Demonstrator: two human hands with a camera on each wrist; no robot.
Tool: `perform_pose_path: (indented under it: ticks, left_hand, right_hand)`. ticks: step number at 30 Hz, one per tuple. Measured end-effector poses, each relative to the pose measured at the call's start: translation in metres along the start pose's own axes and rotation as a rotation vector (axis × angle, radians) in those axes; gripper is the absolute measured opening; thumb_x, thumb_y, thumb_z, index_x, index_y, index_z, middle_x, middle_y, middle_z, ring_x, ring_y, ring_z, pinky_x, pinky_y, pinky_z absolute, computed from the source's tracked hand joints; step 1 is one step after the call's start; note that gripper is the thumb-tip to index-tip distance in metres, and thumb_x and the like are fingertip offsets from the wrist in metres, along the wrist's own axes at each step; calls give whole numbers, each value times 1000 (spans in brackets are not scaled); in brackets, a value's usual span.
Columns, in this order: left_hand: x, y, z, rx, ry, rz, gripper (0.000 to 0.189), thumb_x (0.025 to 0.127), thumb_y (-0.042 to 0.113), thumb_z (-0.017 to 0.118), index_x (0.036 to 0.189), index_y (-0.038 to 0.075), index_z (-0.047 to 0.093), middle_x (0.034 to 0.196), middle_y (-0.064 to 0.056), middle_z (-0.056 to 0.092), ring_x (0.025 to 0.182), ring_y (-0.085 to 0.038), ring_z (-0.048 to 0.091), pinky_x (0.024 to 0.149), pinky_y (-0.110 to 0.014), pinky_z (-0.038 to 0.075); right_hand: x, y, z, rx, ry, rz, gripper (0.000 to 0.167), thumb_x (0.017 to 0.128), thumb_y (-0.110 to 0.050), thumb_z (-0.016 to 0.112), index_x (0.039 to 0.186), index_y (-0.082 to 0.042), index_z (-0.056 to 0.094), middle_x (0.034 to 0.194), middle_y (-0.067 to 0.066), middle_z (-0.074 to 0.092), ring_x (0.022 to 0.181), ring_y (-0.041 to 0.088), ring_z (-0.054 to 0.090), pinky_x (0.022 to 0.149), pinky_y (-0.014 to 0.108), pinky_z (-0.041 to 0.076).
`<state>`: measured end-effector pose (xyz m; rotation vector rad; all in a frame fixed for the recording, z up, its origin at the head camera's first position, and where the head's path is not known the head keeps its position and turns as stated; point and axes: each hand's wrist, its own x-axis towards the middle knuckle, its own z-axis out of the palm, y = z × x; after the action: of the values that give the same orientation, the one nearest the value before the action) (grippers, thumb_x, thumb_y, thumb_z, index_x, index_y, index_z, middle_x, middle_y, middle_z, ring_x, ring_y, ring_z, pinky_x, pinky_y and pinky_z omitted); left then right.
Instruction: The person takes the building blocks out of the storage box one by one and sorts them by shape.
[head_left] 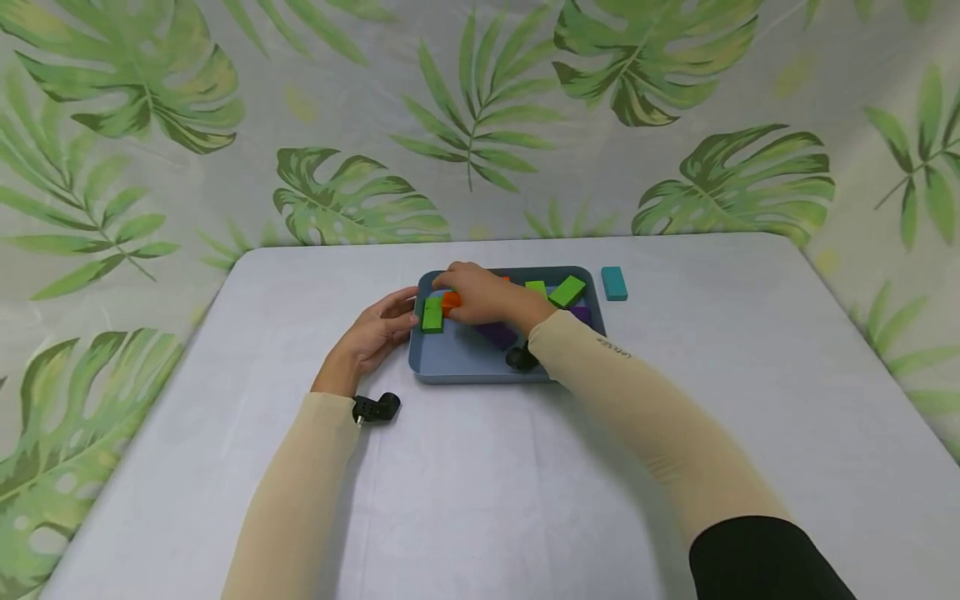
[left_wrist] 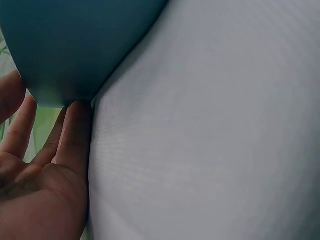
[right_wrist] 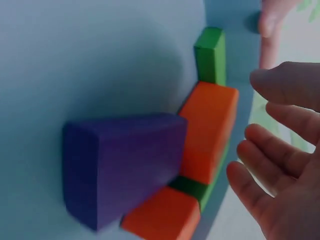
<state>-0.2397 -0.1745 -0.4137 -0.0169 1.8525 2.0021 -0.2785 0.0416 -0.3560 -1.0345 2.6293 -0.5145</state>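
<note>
A blue-grey tray [head_left: 450, 362] holds several coloured blocks. My left hand [head_left: 375, 332] rests against the tray's left end; its fairly straight fingers touch the outer wall in the left wrist view. Over the tray's left part is my right hand [head_left: 483, 295]. The right wrist view shows its fingers [right_wrist: 267, 157] spread loosely, with nothing between them. Beside them lies an orange block [right_wrist: 209, 130], with a green block [right_wrist: 212, 55] at its end. A purple block [right_wrist: 130, 165] and a second orange block [right_wrist: 165, 215] sit close by. The right hand hides part of this group in the head view.
On the tray's right side are two more green blocks, one upright-looking [head_left: 536, 287] and one slanted [head_left: 567, 290], plus a purple block [head_left: 581, 314]. A teal block [head_left: 614, 283] lies on the white table [head_left: 465, 483], right of the tray. Leaf-patterned cloth [head_left: 480, 125] hangs behind.
</note>
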Motion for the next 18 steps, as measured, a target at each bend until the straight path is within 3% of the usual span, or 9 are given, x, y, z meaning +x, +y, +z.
perform_pose_path:
  ticks: [9,18]
  left_hand:
    - [-1,1,-1,-6,-21,7,65,100,2,52,158,15,27,166,-11,21,149,-28,32,111,-29,39]
    - [0,1,-1,-13,-21,8,64,100,1,51,157,15,28,165,-11,23,149,-27,32,111,-29,39]
  right_hand:
    - [20,-7,10,-63,-10,41,55,92,-23,67,143,-11,53,140,12,55,122,28,50,107,43,44]
    - [32,-11,18,-193,-80,121,64,89,-35,71,146,-13,50,143,9,54,126,28,47,107,50,41]
